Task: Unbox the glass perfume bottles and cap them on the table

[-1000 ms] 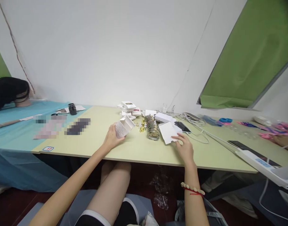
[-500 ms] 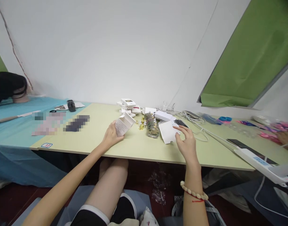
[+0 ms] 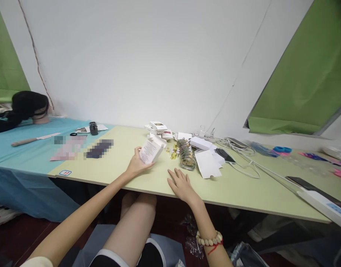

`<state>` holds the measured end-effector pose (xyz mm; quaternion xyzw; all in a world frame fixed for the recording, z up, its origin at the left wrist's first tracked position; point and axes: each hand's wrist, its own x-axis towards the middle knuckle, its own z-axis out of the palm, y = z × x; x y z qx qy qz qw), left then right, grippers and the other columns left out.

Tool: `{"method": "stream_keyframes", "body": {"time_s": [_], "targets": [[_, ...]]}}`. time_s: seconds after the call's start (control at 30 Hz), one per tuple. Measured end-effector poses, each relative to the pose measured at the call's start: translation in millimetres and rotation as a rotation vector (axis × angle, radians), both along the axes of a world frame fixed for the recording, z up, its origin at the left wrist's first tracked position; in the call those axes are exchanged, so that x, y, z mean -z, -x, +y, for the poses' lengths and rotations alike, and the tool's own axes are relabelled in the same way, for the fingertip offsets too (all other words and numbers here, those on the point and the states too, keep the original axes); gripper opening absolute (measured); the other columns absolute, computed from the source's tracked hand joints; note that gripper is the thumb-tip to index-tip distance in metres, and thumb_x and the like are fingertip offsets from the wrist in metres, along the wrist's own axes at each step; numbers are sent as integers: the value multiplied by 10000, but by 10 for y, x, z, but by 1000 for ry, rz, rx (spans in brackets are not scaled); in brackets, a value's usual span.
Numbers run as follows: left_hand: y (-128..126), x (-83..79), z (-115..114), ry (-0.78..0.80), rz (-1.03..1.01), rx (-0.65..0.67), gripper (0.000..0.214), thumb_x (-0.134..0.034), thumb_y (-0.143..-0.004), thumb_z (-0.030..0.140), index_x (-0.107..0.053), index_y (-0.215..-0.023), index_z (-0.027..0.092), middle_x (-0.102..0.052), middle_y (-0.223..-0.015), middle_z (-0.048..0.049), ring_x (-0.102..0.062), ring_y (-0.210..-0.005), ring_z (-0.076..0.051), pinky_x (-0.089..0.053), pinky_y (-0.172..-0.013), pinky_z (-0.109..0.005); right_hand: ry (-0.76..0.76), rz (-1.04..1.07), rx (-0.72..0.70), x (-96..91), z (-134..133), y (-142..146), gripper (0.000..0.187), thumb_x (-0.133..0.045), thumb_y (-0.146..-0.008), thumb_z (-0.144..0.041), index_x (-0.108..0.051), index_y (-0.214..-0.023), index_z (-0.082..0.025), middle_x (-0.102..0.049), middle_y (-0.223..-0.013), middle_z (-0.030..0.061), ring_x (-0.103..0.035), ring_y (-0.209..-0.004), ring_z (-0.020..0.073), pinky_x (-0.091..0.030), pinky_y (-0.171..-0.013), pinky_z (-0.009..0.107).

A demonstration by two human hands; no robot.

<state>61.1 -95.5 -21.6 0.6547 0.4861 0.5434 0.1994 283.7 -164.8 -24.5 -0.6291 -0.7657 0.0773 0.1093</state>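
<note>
My left hand (image 3: pixel 138 163) grips a small white carton (image 3: pixel 151 150) with printed text on its side, held tilted just above the table. The flap end of the carton points up and to the right. Fingers spread, my right hand (image 3: pixel 181 184) hovers at or rests on the table near its front edge and holds nothing. Beyond it lies a row of clear packs (image 3: pixel 186 154) with gold and green contents. Small gold pieces (image 3: pixel 173 152) are scattered beside that row. To its right lies a white sheet of card (image 3: pixel 207 164), which no hand touches.
White boxes (image 3: pixel 157 127) are piled near the wall. At right are a phone (image 3: pixel 225 155), tangled cables (image 3: pixel 237 146) and a power strip (image 3: pixel 323 204). On the blue cloth at left lie a knife (image 3: pixel 33 139), a dark jar (image 3: pixel 93 128) and a black-haired wig head (image 3: pixel 31 105).
My right hand has moved left and down, away from the white card, to the table's front middle. The carton stays in my left hand. The camera view has shifted slightly.
</note>
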Motion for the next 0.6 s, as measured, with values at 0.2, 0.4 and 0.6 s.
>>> {"method": "stream_keyframes", "body": {"time_s": [0.2,0.4,0.6], "targets": [[165,-44,231,237,-565,167,540,-466,-725,617,-375,-1018,172,-592,-923,-106,-626,-688,-152,-488,-484,-228,-112,-18,50,44,-47,73,530,-208,-868,-451,-340,-1332,-229,-267,-1414,76,-168,-1314,223,-87,-1050,466],[324,-370,669,223,-587,29,406,-603,-726,418,-435,-1000,169,-591,-927,-91,-592,-581,-109,-451,-398,-173,-100,-31,42,35,-35,59,540,-202,-866,-461,-344,-1330,-224,-268,-1414,75,-175,-1312,223,-100,-1051,471],[228,-803,1298,71,-408,-186,429,-585,-740,288,-421,-1137,276,-457,-1125,-74,-547,-914,-189,-502,-524,-215,-66,-57,43,30,-24,73,544,-190,-867,-462,-305,-1349,-237,-238,-1427,65,-142,-1322,222,-98,-1054,481]]}}
